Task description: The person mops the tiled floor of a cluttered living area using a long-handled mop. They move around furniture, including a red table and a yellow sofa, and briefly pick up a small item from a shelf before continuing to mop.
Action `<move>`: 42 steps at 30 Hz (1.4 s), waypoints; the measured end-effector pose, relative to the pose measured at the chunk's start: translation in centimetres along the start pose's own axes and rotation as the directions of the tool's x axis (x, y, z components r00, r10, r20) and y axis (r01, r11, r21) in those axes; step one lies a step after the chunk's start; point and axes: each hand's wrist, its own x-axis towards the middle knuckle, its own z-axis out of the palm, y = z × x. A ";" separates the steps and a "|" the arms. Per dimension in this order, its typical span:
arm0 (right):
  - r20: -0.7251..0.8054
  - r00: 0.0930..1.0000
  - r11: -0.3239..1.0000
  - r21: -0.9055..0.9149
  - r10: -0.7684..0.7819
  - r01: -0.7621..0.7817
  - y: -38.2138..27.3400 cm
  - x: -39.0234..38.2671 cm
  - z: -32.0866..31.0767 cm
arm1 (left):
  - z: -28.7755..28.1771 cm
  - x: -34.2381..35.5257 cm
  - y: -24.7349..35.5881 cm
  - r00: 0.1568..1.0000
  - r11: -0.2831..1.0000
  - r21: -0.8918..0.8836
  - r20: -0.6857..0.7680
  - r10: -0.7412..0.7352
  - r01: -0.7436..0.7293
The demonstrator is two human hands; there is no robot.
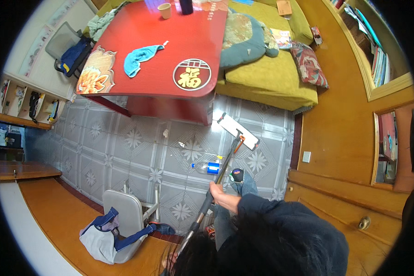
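Observation:
My right hand (223, 197) is wrapped around the middle of a flat mop's handle (203, 212). Lower in the picture, my left hand (169, 258) closes on the handle's upper end, partly hidden by dark hair. The handle slants away to the wide white mop head (237, 130), which lies on the tiled floor beyond my shoe (237, 175). Beside the handle, a clear plastic bottle (208, 167) with a blue label and blue cap lies on its side. Small pale scraps (181, 144) are on the tiles left of the mop head.
A red table (165, 37) with a blue cloth (141, 60) and a paper cup (164, 10) stands ahead. To its right is a yellow-green sofa (267, 80). A grey folding chair (123, 209) with clothing on it stands at lower left. Wooden doors and panels (331, 138) line the right.

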 end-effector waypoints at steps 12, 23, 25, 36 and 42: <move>-0.010 0.974 0.967 0.122 -0.225 0.225 -13.8 7.4 1.6 | 15.1 11.0 2.3 0.660 0.599 -0.334 -0.577 0.481 -0.728; -0.007 0.996 0.948 0.307 -0.086 0.084 0.4 -3.0 4.5 | 5.8 -0.5 6.4 0.764 0.677 -0.445 -0.583 0.279 -0.586; 0.165 0.986 0.836 0.542 -0.004 -0.087 5.8 -2.4 8.3 | 3.6 -2.6 9.6 0.736 0.688 -0.341 -0.531 0.421 -0.640; 0.495 0.857 0.741 0.519 0.146 -0.426 3.1 -22.8 10.8 | -1.3 -12.6 17.3 0.622 0.646 -0.075 -0.372 0.689 -0.760; 0.126 0.992 0.639 0.763 0.005 -0.100 -4.8 -19.4 -4.5 | 7.0 -8.9 16.6 0.678 0.659 -0.176 -0.083 0.730 -0.731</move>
